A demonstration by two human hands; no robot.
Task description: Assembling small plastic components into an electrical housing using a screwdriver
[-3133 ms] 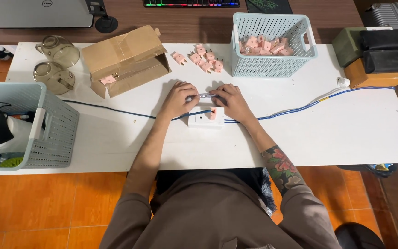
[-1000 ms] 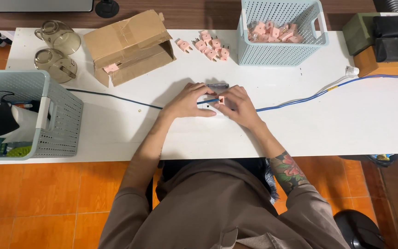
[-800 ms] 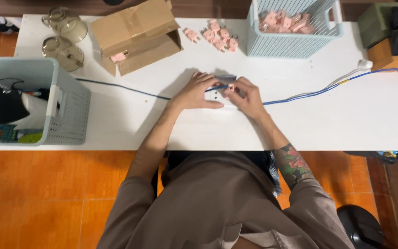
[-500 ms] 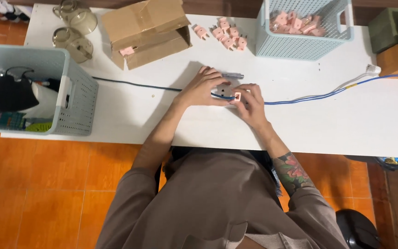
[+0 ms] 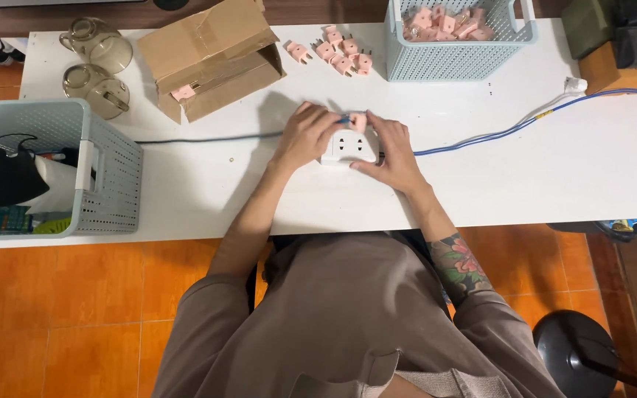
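Note:
A white socket block (image 5: 349,148) lies on the white table (image 5: 186,191) between both hands. My left hand (image 5: 305,136) rests against its left side, fingers reaching over the top edge toward a small pink plug (image 5: 359,121). My right hand (image 5: 391,151) cups the block's right side, fingertips by the same pink plug. A blue cable (image 5: 525,124) runs from the block toward the right.
Several loose pink plugs (image 5: 333,50) lie behind the hands. A pale blue basket (image 5: 455,59) holds more. An open cardboard box (image 5: 211,55), two glass lids (image 5: 94,66) and a second basket (image 5: 101,173) stand at the left. A black stool (image 5: 580,354) stands at bottom right.
The view has shifted downward and the hands now sit apart on the socket block's sides, showing its white face. The hands stay at the same spot on the table.

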